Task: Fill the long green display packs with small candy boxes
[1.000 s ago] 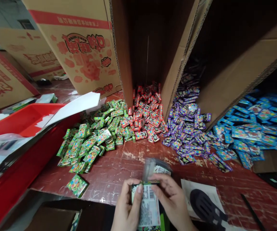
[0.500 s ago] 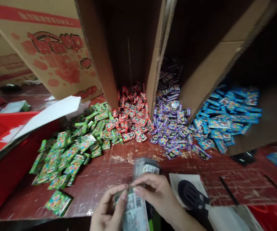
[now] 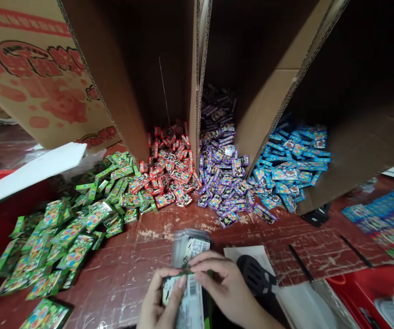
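At the front edge of the table, my left hand (image 3: 161, 297) pinches a flat printed packet (image 3: 193, 290) with a barcode and pale lettering. My right hand (image 3: 222, 285) is closed at the packet's upper edge, its thumb and fingertips meeting close to the left fingers. Whether the right fingers grip the packet itself or something small on it is unclear. Just beyond my fingers lies a stack of clear plastic sleeves (image 3: 197, 246) with printed labels. A loose green packet (image 3: 46, 315) lies left of my left hand, near a pile of green packets (image 3: 75, 251).
Upright cardboard partitions (image 3: 197, 91) rise behind piles of red packets (image 3: 173, 169), purple packets (image 3: 222, 183) and blue packets (image 3: 289, 164). A black slotted tool (image 3: 252, 272) rests on white card at right, near a red bin (image 3: 361, 292). White board (image 3: 35, 171) juts in at left.
The view has swung right, so the piles and boxes appear farther left and more of the red bin and colourful sheets shows. Both hands stay together at the packet.
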Tool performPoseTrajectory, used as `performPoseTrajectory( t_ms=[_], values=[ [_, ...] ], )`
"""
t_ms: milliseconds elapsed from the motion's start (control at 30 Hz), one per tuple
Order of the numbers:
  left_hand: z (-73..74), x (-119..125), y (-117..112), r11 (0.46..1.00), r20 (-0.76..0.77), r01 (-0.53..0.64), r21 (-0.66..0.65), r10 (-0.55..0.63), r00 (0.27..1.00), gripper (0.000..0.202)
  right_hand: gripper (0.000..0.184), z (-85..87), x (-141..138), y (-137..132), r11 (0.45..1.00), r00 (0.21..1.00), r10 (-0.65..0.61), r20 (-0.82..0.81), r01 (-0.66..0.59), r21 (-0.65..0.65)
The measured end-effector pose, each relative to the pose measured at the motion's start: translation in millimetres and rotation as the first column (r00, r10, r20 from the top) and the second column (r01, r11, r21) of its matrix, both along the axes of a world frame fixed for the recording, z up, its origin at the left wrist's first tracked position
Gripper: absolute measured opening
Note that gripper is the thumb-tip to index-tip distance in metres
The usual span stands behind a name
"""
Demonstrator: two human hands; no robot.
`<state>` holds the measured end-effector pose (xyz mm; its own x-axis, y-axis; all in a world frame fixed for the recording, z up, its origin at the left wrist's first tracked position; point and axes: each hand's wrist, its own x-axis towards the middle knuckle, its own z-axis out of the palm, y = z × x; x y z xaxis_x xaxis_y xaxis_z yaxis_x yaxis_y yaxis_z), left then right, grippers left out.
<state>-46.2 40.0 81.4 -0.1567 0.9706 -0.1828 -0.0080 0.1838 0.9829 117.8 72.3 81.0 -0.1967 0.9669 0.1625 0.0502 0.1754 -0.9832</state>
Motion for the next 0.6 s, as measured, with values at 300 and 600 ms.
performPoseTrajectory(
  t_ms=[300, 600],
  values=[
    [-43.8, 81, 44, 0.77, -0.24, 0.631, -0.094, -0.633, 0.736, 0.008, 0.003, -91.4, 121, 52, 0.986, 0.873, -0.108, 0.475, 0.157, -0.064],
    [-48.0, 90, 43, 0.753, -0.291, 0.641, -0.147, -0.652, 0.7, 0.004, 0.012, -84.2, 118, 52, 0.996, 0.888, 0.044, 0.458, -0.001, -0.093]
  ],
)
